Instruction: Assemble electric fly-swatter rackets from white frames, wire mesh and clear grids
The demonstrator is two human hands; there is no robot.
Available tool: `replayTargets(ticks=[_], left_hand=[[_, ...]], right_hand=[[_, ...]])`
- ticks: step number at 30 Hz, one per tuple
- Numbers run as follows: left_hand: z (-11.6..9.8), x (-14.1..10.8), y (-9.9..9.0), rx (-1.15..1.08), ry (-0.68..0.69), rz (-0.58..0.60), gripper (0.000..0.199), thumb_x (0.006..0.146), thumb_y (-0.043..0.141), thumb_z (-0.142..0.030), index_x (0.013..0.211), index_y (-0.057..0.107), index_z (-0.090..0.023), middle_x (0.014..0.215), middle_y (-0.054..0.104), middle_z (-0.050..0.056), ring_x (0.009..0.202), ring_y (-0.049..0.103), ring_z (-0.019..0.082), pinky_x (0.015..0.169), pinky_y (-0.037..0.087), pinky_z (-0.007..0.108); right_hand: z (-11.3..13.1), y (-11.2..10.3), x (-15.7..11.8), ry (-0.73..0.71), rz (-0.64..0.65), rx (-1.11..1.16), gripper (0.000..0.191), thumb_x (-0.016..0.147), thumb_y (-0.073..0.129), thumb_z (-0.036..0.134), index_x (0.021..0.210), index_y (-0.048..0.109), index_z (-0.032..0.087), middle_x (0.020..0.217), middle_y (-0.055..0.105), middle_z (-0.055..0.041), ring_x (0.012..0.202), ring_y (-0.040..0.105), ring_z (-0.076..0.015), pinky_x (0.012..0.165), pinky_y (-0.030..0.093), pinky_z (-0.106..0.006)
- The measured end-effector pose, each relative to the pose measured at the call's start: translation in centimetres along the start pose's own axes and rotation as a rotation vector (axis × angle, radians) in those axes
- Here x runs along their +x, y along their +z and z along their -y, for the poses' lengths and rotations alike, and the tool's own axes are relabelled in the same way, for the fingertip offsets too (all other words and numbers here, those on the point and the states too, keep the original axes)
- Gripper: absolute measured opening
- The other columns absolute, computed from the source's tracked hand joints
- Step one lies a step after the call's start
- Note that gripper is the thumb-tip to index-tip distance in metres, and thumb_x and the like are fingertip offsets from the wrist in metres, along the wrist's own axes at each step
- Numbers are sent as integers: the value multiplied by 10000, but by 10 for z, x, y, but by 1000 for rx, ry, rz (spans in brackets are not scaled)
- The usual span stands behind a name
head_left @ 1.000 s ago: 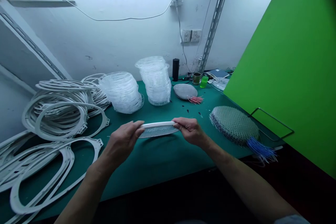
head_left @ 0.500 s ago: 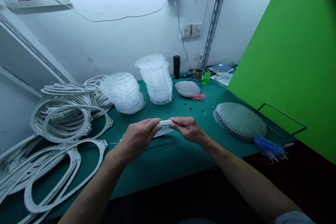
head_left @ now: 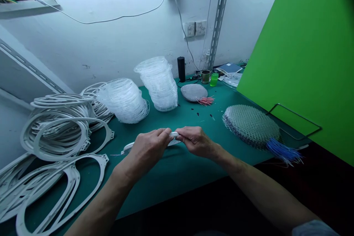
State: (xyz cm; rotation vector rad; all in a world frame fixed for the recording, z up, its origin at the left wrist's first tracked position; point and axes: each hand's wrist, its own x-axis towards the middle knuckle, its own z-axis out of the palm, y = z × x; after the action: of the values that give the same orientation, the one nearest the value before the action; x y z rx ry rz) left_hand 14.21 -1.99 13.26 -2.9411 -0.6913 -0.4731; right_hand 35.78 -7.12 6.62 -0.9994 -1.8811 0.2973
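Ring: a white ring (head_left: 174, 133) sits nearly edge-on between the hands, its long axis running left to right, with one end showing past the left hand.
Left hand (head_left: 146, 152): curled nearly closed, gripping the ring's rim.
Right hand (head_left: 195, 141): fingers nearly closed, pinching the rim just beside the left hand.
Arms: the left forearm (head_left: 102, 199) and right forearm (head_left: 257, 184) angle inward from below.
Left of the hands: a heap of white rings (head_left: 59, 129).
Ahead: stacked clear rings (head_left: 157, 84).
Right: a mesh disc (head_left: 250, 126) with blue wires (head_left: 283, 152).
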Motion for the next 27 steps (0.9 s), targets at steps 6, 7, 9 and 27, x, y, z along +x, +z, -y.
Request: replayTargets(ticks=[6,7,9,27], left_hand=[[1,4,0,30,34,13,263,1086,440,-305,1297,555,-197,1102,732,93,840,713,189,591,451,251],[1,4,0,31,18,8,275,1087,437,-302,1317,549,-201,1077,734,87,800,707,180,577,440,248],[1,4,0,22,-21,9,305,1090,427,-305,1360,535,-213,1043,736,76,736,690,164,560,428,242],[-8,11,3,-111,-174,-70,284,1080,434,-376,1111,675,-229,913,736,45,746,675,160,618,450,241]], right_hand=[[-6,5,-1,-25,-52,85,221,1050,498,255,1108,701,187,995,740,-96,882,692,-202,799,562,-311],[-7,7,0,-30,-71,114,243,1049,503,255,1189,690,188,1108,742,-113,992,706,-217,873,576,-327],[-9,12,1,-25,-117,159,297,1046,521,266,1299,663,200,1252,718,-126,1139,692,-234,976,577,-360],[-5,16,8,102,-237,166,209,1027,565,321,1014,753,231,906,733,-63,864,666,-201,803,567,-326]])
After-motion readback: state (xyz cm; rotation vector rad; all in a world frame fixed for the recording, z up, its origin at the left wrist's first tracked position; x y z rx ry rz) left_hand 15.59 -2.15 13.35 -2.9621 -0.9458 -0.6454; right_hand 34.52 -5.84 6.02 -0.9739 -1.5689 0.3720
